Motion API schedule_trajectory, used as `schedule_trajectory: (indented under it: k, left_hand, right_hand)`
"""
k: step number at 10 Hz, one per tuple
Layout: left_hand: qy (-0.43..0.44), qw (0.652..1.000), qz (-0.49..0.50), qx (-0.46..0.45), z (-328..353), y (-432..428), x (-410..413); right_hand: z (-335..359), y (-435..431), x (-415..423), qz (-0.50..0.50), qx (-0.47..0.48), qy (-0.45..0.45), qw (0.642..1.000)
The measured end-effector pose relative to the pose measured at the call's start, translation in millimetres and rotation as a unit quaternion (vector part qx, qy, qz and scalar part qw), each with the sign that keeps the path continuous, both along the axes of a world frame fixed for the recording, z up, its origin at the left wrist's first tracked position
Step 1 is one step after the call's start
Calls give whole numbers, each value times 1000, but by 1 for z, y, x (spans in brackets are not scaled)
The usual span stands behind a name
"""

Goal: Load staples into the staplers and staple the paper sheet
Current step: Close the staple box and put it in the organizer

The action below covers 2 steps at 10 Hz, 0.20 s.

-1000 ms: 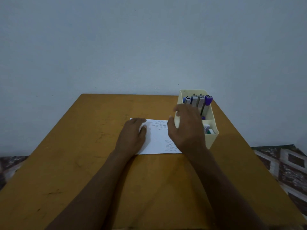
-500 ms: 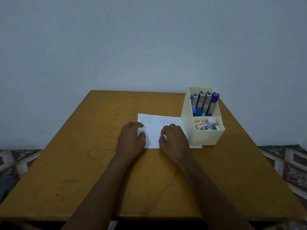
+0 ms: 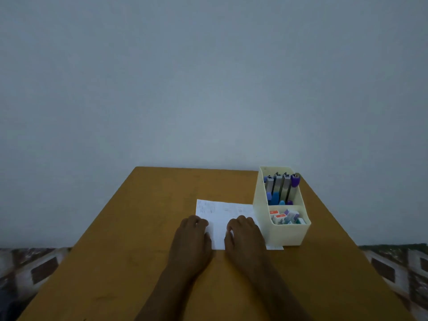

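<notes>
A white paper sheet [image 3: 220, 214] with faint writing lies flat on the wooden table [image 3: 129, 262]. My left hand [image 3: 191, 242] rests palm down on the sheet's near left part, and my right hand [image 3: 245, 243] lies palm down on its near right part. Neither hand holds anything. To the right stands a cream organiser box [image 3: 288, 235], partly on the sheet's right edge. Several staplers [image 3: 281, 188] stand upright in its back compartment. Small staple boxes [image 3: 286, 217] fill its front compartment.
A plain grey-blue wall rises right behind the table's far edge. Patterned floor tiles [image 3: 34, 267] show on both sides below the table. Bare tabletop stretches left of the sheet and in front of my forearms.
My right hand came off the organiser box and settled on the sheet beside my left hand. The view tilted up, so the table now sits lower in the frame.
</notes>
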<state>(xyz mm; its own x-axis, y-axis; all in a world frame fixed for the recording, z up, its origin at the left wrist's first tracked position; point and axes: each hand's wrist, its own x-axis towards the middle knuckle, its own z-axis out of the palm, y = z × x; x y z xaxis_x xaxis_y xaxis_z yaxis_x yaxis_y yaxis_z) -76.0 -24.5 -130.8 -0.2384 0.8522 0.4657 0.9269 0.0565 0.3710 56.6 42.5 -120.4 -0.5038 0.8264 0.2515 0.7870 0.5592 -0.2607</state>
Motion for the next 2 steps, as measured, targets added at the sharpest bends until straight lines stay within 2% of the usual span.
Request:
schedule_trajectory:
  k: [2]
  left_hand:
    - [18,999,-9,-48,4,4,-3]
  right_hand:
    - [9,-2,1,11,-5,-15,1000]
